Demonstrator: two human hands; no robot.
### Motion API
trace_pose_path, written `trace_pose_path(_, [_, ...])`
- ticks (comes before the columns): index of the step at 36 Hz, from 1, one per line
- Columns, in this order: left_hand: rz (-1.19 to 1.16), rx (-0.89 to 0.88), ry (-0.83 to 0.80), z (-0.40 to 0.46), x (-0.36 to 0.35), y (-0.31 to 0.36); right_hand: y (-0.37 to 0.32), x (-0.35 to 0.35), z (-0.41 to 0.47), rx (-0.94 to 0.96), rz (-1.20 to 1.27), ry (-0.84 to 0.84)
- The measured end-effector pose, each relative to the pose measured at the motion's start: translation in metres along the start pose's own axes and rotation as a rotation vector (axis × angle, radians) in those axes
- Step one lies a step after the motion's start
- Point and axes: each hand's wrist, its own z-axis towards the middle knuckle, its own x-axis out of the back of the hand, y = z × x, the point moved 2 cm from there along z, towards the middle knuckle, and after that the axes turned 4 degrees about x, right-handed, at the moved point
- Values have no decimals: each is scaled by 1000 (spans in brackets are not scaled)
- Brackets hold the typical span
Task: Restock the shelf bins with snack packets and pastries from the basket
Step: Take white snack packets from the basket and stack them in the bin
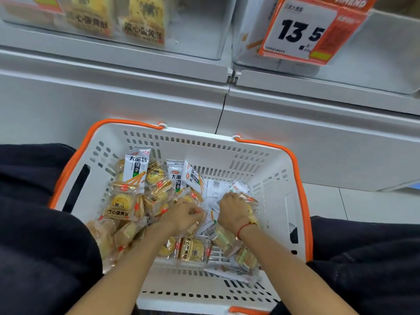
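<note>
A white basket with an orange rim (276, 176) sits between my knees, holding several wrapped yellow pastries (121, 205) and white snack packets (136, 169). Both hands are down inside it. My left hand (185, 214) has its fingers curled round clear-wrapped pastries in the middle of the pile. My right hand (231, 208), with a red cord at the wrist, grips a pastry packet (250, 208) beside the white packets. Above, a clear shelf bin (193, 37) holds the same pastries (145, 17). A second bin (252, 51) to its right holds white packets.
An orange price tag reading 13.5 (302, 30) hangs on the right bin. White shelf fronts (113, 103) stand just behind the basket. My dark-trousered legs (34, 223) flank the basket on both sides. Pale floor tiles (354, 203) show at the right.
</note>
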Motion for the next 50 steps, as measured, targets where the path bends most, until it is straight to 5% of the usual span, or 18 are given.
trace_pose_path(6, [61,1,113,-14,24,18,21,36,-9,-55,503,27])
trace_pose_path(11, [-133,7,67,-19,33,34,43,89,-21,-62,886,60])
trace_pose_path(18, [-977,48,-338,-45,54,91,66,158,-54,71,1372,-51])
trace_pose_path(24, [-1428,-157,-113,-72,85,132,82,204,-78,106,1210,6])
trace_pose_path(36, [-1144,-460,-28,-107,132,168,106,280,-132,229,836,327])
trace_pose_path(41, [-895,-564,158,-133,148,195,105,289,-142,243,715,435])
trace_pose_path(50, [-481,-746,503,-162,196,245,128,307,-168,337,1037,611])
